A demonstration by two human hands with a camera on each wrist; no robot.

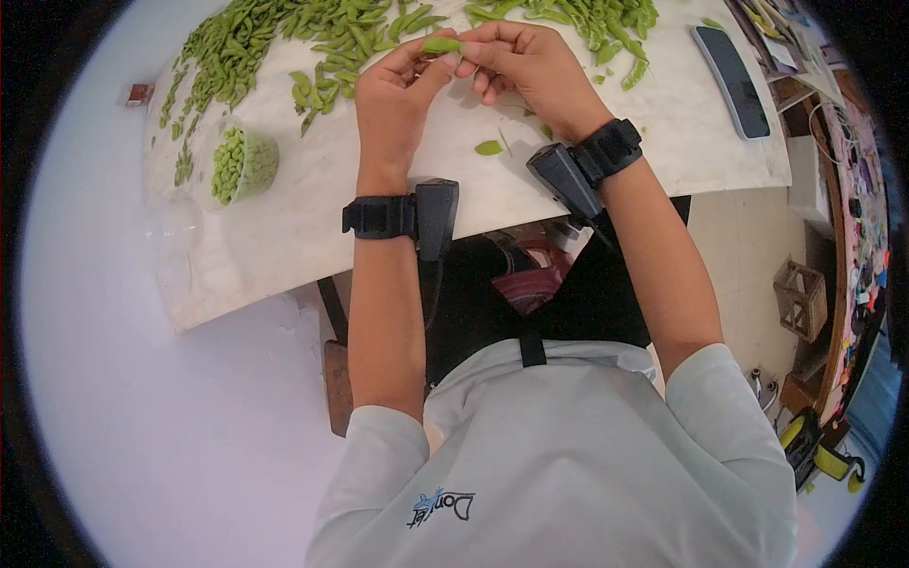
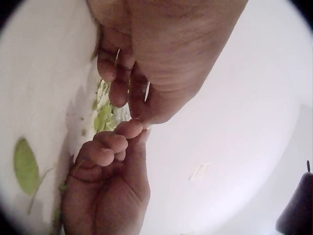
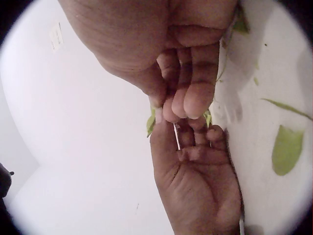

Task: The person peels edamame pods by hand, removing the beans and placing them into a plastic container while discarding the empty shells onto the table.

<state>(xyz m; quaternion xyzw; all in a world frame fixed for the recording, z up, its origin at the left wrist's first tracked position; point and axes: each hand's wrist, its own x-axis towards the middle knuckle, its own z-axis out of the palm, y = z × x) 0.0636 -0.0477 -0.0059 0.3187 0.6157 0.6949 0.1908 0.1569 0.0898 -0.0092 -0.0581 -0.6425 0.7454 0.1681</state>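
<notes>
A green edamame pod (image 1: pixel 441 44) is held up between both hands above the table. My left hand (image 1: pixel 396 99) pinches it between thumb and fingers, and my right hand (image 1: pixel 542 76) pinches its other end, the fingertips of both hands meeting there. In the right wrist view a bit of the pod (image 3: pixel 151 123) shows beside the thumb tips. The left wrist view hides the pod behind the fingers. Left of the hands stands a clear plastic cup (image 1: pixel 261 163) with shelled green beans (image 1: pixel 227 166) in it.
Heaps of pods (image 1: pixel 232 52) lie along the far side of the pale table (image 1: pixel 312 227), with more greens (image 1: pixel 606 24) at the far right. A loose leaf (image 1: pixel 489 148) lies below the hands. A phone (image 1: pixel 731 83) rests near the right edge.
</notes>
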